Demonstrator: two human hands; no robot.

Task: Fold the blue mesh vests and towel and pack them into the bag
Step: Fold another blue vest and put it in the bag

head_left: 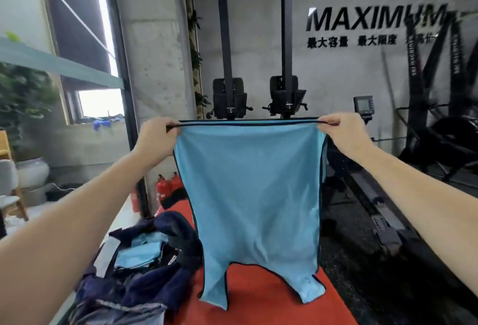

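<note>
Left hand [157,134] and right hand [341,130] each pinch a hem corner of the blue mesh vest [253,195], hanging centre frame (straps downward). Keep hem taut, lower onto red mat [258,296]; dark bag [144,267] lower left.

A light blue vest [254,190] with dark trim, a navy bag [144,280], an orange-red mat [261,296].

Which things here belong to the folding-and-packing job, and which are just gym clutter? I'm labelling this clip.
Job: blue mesh vest, pinched by left hand and right hand; open dark bag; folded blue cloth in it.
Clutter: fire extinguishers; rowing machines; red mat.
</note>
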